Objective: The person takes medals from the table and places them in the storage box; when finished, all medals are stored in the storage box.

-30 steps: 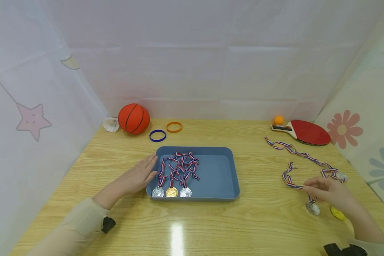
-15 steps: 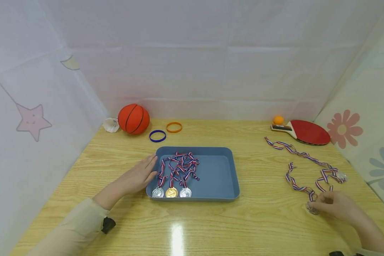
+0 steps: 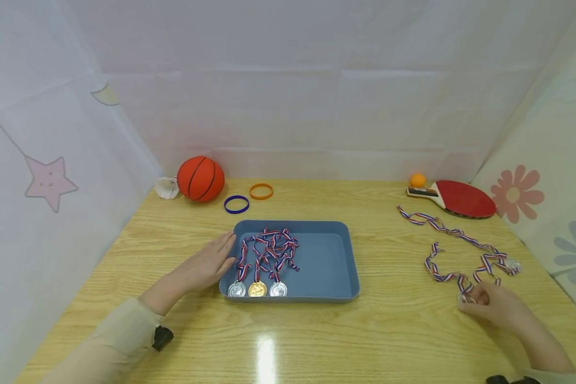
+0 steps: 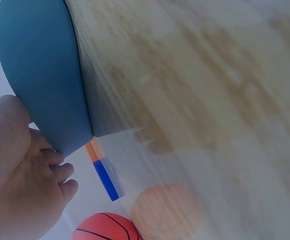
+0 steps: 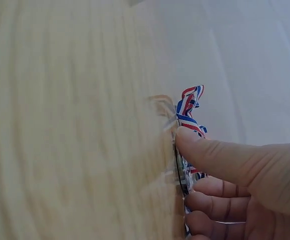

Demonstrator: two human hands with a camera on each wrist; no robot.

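A blue-grey tray (image 3: pixel 324 261) holds two silver medals (image 3: pixel 237 289) and one gold medal (image 3: pixel 257 289), their striped ribbons (image 3: pixel 271 245) bunched behind them. With fingers extended, my left hand (image 3: pixel 204 266) rests against the tray's left side; the left wrist view also has the hand (image 4: pixel 30 185) touching the tray wall (image 4: pixel 45 75). My right hand (image 3: pixel 499 306) pinches a silver medal (image 3: pixel 464 300) between thumb and fingers, low over the table at right. Its red, white and blue ribbon (image 3: pixel 441 274) trails away to the left. The right wrist view has the thumb (image 5: pixel 209 155) at the medal's edge.
Another medal (image 3: pixel 512 265) lies beyond my right hand, its ribbon (image 3: pixel 453 231) stretched out. At back right are a table tennis bat (image 3: pixel 465 198) and orange ball (image 3: pixel 417 180). A small basketball (image 3: pixel 200 178), shuttlecock (image 3: pixel 167 188), blue wristband (image 3: pixel 236 204) and orange wristband (image 3: pixel 261 191) are back left.
My right hand has left the ribbon and now holds the silver medal, which is slightly farther back. The yellow medal at right has become hidden behind the hand. My left hand stays put.
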